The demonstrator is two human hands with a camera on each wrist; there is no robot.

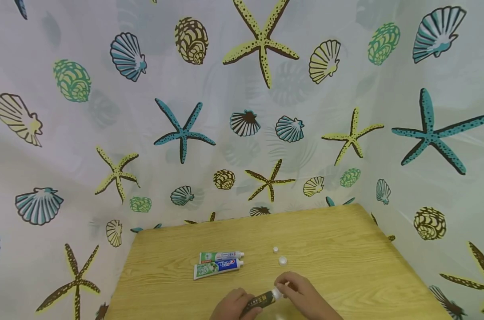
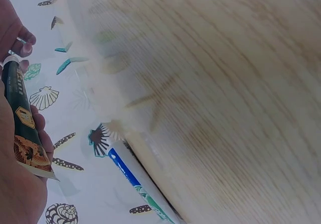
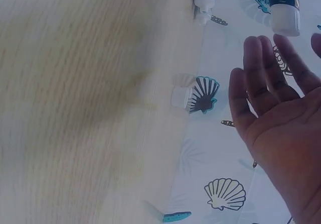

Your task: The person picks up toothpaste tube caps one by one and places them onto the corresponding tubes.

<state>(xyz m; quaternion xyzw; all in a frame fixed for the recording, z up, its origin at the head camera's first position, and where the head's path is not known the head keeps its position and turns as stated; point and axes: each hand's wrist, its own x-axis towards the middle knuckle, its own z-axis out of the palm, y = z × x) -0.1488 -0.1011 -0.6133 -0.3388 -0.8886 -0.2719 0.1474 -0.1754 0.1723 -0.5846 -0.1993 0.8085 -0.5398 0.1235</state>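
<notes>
The person's left hand (image 1: 233, 306) is clamped round a dark, soft toothpaste tube (image 1: 262, 300) with gold lettering and an orange-brown picture towards its flat crimped end. The tube is held at the near side of a light wood-grain table (image 1: 326, 240), tilted, with its round white plastic cap (image 1: 277, 293) towards the right hand (image 1: 303, 295).

The right hand grips nothing: seen from its own wrist, the fingers are extended and slightly spread, fingertips just beside the cap with a narrow gap. The two hands are near each other but apart.

Beyond the left hand, two further tubes lie side by side on the table: a green-and-white toothpaste tube (image 1: 211, 256) at the rear and a blue, green and white toothpaste tube (image 1: 218, 268) in front. Both point their white nozzles to the right; I cannot tell whether they touch.

To the right of these lie two loose caps, a small white cap (image 1: 275, 250) and, nearer the hands, a larger white cap (image 1: 282, 261).
</notes>
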